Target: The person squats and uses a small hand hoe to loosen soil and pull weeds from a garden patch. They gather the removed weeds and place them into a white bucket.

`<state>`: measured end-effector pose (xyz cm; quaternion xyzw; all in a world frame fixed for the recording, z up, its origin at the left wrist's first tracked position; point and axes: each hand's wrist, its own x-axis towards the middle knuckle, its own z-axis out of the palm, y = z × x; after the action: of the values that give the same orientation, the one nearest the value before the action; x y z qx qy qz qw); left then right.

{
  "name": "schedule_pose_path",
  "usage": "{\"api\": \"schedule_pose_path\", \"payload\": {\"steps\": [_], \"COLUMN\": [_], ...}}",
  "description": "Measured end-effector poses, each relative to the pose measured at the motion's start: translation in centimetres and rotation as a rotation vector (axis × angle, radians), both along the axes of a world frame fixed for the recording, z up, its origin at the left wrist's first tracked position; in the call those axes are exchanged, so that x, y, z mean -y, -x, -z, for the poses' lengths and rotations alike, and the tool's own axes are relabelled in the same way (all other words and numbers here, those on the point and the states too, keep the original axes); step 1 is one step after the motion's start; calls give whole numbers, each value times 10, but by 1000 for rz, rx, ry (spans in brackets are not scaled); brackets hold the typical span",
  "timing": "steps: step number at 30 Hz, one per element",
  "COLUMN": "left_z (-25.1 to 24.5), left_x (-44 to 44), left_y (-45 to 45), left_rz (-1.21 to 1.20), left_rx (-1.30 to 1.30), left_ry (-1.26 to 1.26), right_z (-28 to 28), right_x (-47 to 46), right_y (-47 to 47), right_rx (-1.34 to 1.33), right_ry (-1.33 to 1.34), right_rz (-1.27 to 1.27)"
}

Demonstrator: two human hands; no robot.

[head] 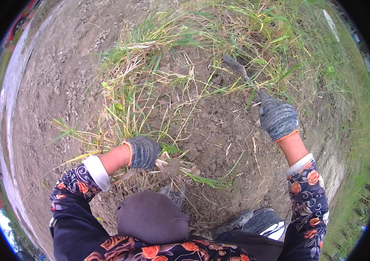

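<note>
My left hand point(144, 152), in a grey knitted glove with an orange-edged cuff, is closed around a clump of uprooted grass point(163, 161). Pale stems and roots stick out past the fingers, and green blades trail to the right. My right hand point(277, 117), gloved alike, grips the handle of a narrow-bladed hand weeding tool point(236, 67). Its soil-coated metal blade points up and left, resting at the edge of the grass. Between both hands lies loosened brown soil point(211, 127) with scattered dry stems.
Standing and pulled grass point(159, 45) curves around the far and left sides. My knee point(152, 217) and a dark shoe point(263, 223) are close below. Bare ground point(51, 81) extends left to a pale paved strip point(12, 88). Denser grass point(351, 124) borders the right.
</note>
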<state>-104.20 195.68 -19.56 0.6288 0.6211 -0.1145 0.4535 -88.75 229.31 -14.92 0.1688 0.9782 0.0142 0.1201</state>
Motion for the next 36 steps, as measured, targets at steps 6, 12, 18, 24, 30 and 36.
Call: {"api": "schedule_pose_path", "payload": {"steps": [6,12,18,24,30,36], "left_z": [6,2,-6,-14,8,45], "left_x": [-1,14,53,-8,-116,-211], "left_y": [-1,-26,-31,-7,42,91], "left_rz": [14,112,116,-163,-461,-279], "left_rx": [42,122,-197,-370,-405,-542], "left_ry": [41,66,148,-79,-467,-372], "right_z": [-29,0,-18,-7,25,28], "right_x": [0,46,35,54,53,41], "right_y": [44,69,-6,-26,-6,-14], "right_rx": [-10,77,-6,-354,-351,-373], "right_ry": [-124,-11,113,426,410,510], "right_rz": [-271,-116,172,353,484,570]}}
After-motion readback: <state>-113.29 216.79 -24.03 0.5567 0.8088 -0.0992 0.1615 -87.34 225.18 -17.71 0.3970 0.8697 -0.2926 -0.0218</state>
